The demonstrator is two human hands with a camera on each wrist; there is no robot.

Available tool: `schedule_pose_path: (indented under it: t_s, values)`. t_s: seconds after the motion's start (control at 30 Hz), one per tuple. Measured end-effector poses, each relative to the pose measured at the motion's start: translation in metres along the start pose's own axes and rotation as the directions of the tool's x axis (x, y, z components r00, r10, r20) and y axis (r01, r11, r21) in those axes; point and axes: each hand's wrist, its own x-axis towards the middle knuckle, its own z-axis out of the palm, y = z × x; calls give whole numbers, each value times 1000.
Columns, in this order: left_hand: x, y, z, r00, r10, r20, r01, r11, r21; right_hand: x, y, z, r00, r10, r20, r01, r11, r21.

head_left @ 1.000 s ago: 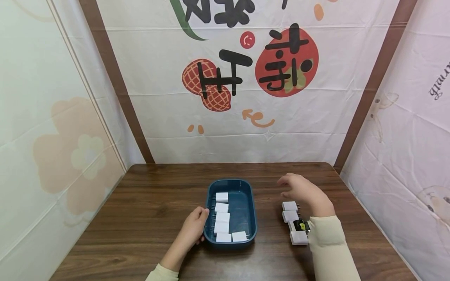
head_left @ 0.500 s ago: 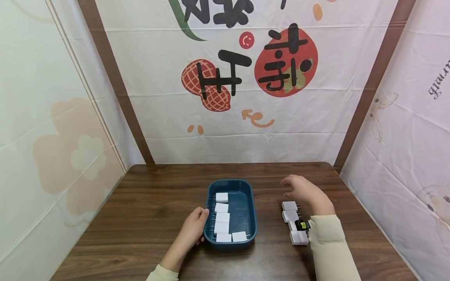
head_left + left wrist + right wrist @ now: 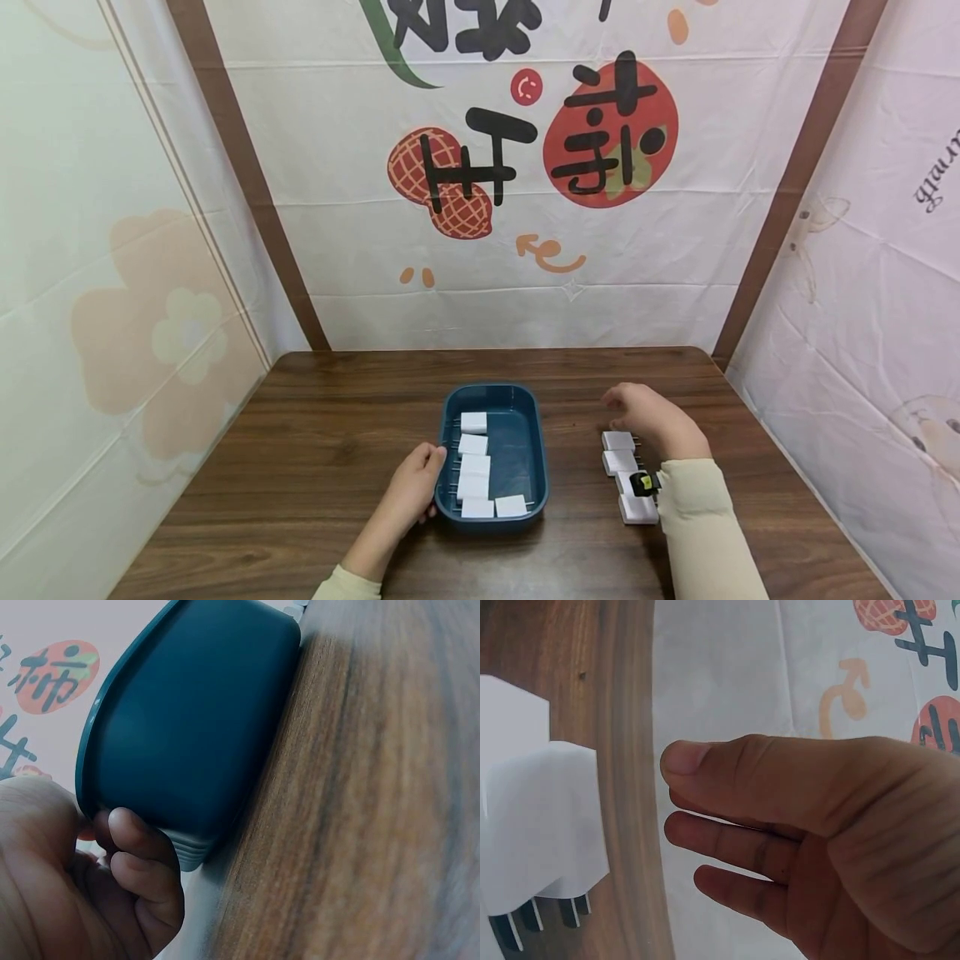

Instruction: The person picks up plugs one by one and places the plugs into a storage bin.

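White, boxy, pronged plugs (image 3: 619, 462) lie beside the right hand (image 3: 654, 418), fingers relaxed, between the right edge of the brown worktop (image 3: 300, 467) and a dark-blue rectangular tray (image 3: 517, 446) gripped by the left hand (image 3: 411, 482).

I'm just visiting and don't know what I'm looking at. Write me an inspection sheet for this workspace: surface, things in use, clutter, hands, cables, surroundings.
Surface: brown wood-grain table with rounded far corners.
Job's things: dark blue, rounded rectangular tray holding six white blocky plugs with metal pins, five along its left side, one at near right; four matching white plugs stand in a row on the table, right of the tray.
Clutter: nothing seen.
Left hand: grips the tray's left rim.
Right hand: holds nothing, just beyond the row; small black device with a yellow-green mark at its wrist.
Cables: nothing seen.
Surroundings: white hanging cloth printed with red fruit and black characters.
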Motion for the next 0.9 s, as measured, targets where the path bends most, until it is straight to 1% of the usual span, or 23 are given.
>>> schedule_pose_path:
  t_s: [0.2,0.33,0.43,0.57,0.9]
  values:
    - [0,0,0,1000,-11,2,11,1000,-4,1,9,6,1000,-4,-12,4,1000,-2]
    - [0,0,0,1000,-12,5,12,1000,-1,3,12,9,1000,-16,-9,16,999,-31]
    - [0,-1,0,1000,-16,7,16,1000,-3,6,14,10,1000,5,10,-5,999,-37]
    - [0,-1,0,1000,-18,8,18,1000,-6,9,16,13,998,55,36,-54,998,-26]
    - [1,-1,0,1000,-9,8,9,1000,-4,6,18,15,995,90,50,-90,996,-8]
